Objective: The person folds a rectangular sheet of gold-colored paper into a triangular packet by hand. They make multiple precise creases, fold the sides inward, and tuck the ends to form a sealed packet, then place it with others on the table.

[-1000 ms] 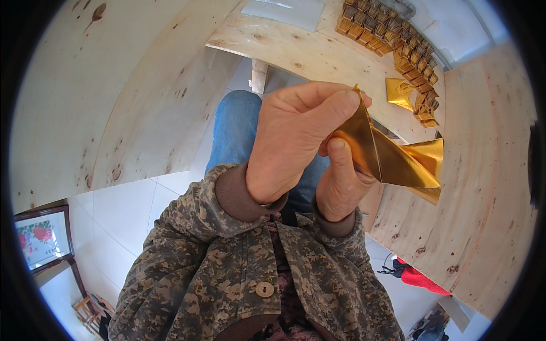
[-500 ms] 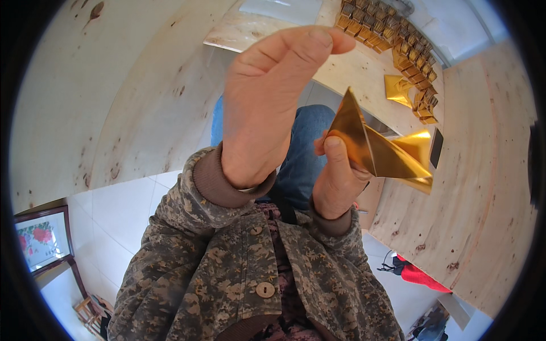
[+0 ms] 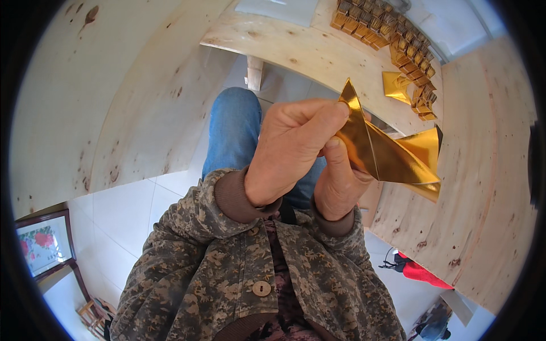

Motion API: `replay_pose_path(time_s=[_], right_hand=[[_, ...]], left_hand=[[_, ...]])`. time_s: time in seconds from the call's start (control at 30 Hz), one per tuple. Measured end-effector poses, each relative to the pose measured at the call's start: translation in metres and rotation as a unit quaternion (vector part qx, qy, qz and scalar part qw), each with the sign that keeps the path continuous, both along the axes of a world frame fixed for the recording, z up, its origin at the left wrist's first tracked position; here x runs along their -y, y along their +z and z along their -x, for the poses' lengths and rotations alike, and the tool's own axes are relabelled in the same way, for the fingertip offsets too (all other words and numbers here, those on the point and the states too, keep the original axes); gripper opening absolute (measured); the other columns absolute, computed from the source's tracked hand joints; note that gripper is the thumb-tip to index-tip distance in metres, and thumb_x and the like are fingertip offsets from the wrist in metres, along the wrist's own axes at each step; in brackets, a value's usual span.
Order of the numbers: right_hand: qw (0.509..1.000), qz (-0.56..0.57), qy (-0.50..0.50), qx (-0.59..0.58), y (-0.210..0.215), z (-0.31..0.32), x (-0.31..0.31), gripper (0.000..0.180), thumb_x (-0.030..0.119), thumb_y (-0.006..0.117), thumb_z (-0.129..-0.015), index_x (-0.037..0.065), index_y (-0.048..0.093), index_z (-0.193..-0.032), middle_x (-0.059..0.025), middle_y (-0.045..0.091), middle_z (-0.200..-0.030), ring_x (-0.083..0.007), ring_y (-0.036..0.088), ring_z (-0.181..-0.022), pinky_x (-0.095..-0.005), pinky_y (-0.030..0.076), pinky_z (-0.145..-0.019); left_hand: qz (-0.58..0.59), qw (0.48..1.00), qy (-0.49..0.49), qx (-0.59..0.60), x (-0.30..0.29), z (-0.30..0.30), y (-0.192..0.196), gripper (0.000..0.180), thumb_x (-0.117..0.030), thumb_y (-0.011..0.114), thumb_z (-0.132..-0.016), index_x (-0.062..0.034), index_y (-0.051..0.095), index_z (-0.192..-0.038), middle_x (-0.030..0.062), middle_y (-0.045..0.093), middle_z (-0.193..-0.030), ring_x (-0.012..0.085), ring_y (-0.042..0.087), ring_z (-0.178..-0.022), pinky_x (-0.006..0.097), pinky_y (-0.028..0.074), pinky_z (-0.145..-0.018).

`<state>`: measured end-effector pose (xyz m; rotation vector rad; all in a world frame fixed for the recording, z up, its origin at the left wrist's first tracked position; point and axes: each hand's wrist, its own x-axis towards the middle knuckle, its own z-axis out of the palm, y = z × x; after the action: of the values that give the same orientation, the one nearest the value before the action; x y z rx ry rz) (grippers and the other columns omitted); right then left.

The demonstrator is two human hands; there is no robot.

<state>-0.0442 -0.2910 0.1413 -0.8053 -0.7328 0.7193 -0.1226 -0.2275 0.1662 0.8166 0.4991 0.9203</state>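
Note:
Between my two hands is a partly folded piece of shiny gold foil paper (image 3: 387,150), its pointed tip upward and its other flaps spread out to the right. My left hand (image 3: 293,145) pinches its left edge just below the tip, thumb on the near face. Lower down, my right hand (image 3: 344,179) grips the same paper, thumb pressed on the front and fingers behind it. The thumbs lie close together. Most of the right fingers are hidden by the paper.
Rows of folded gold paper pieces (image 3: 392,34) stand on the far wooden table (image 3: 335,62), with a flat gold piece (image 3: 396,86) beside them. Wooden boards (image 3: 131,102) flank me left and right. A red item (image 3: 424,274) lies under the right board; a framed picture (image 3: 45,243) stands lower left.
My left hand has come down and right from above the paper and now pinches its edge near the tip. My right hand keeps its hold, and the paper has shifted slightly.

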Motion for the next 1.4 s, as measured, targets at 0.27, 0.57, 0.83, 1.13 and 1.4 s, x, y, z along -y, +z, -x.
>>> replay_pose_path(time_s=[0.27,0.57,0.83,1.13,1.4], right_hand=[[1.000,-0.004,-0.002,-0.009,0.001,0.003,-0.001,0.033,-0.005,0.067,-0.092,-0.003,0.065,-0.125,-0.0099,0.069,-0.115,-0.0151,0.062,-0.098,-0.0290,0.052,-0.085],[1.000,0.007,0.008,-0.017,0.003,0.004,0.001,0.032,-0.003,0.066,-0.093,-0.003,0.063,-0.126,-0.0100,0.068,-0.114,-0.0152,0.063,-0.094,-0.0293,0.052,-0.082],[1.000,0.004,-0.002,0.006,0.002,0.007,0.000,0.032,-0.003,0.068,-0.093,-0.004,0.064,-0.124,-0.0099,0.069,-0.114,-0.0151,0.063,-0.096,-0.0293,0.052,-0.083],[0.993,0.112,-0.005,0.024,-0.007,0.002,0.017,0.018,-0.001,0.072,-0.091,-0.003,0.070,-0.109,-0.0088,0.071,-0.101,-0.0148,0.064,-0.093,-0.0284,0.051,-0.082],[0.765,0.091,-0.313,0.555,-0.005,-0.043,-0.018,0.017,0.005,0.076,-0.081,0.004,0.075,-0.098,-0.0143,0.070,-0.088,-0.0320,0.066,-0.075,-0.0382,0.053,-0.067]], left_hand=[[-0.037,0.999,0.014,0.011,0.001,0.000,0.003,0.030,-0.014,0.052,-0.103,0.0069,0.072,-0.108,0.0121,0.075,-0.102,0.0123,0.068,-0.089,0.028,0.055,-0.082],[-0.040,0.999,0.020,-0.009,0.004,0.003,0.009,0.029,-0.010,0.049,-0.102,0.0086,0.071,-0.105,0.0135,0.074,-0.108,0.0131,0.067,-0.088,0.029,0.055,-0.083],[0.007,0.999,0.027,0.045,0.005,0.003,0.011,0.028,-0.015,0.058,-0.102,0.0059,0.074,-0.109,0.0074,0.075,-0.095,0.0078,0.065,-0.086,0.023,0.054,-0.075],[-0.187,0.957,0.221,-0.016,-0.021,0.017,0.021,0.040,-0.023,0.043,-0.108,0.0063,0.062,-0.126,0.0175,0.066,-0.128,0.0196,0.063,-0.115,0.032,0.047,-0.101],[-0.243,0.954,0.161,-0.066,0.007,0.016,-0.015,0.047,-0.020,0.052,-0.100,0.0059,0.053,-0.139,0.0176,0.060,-0.139,0.0263,0.055,-0.130,0.039,0.039,-0.112]])
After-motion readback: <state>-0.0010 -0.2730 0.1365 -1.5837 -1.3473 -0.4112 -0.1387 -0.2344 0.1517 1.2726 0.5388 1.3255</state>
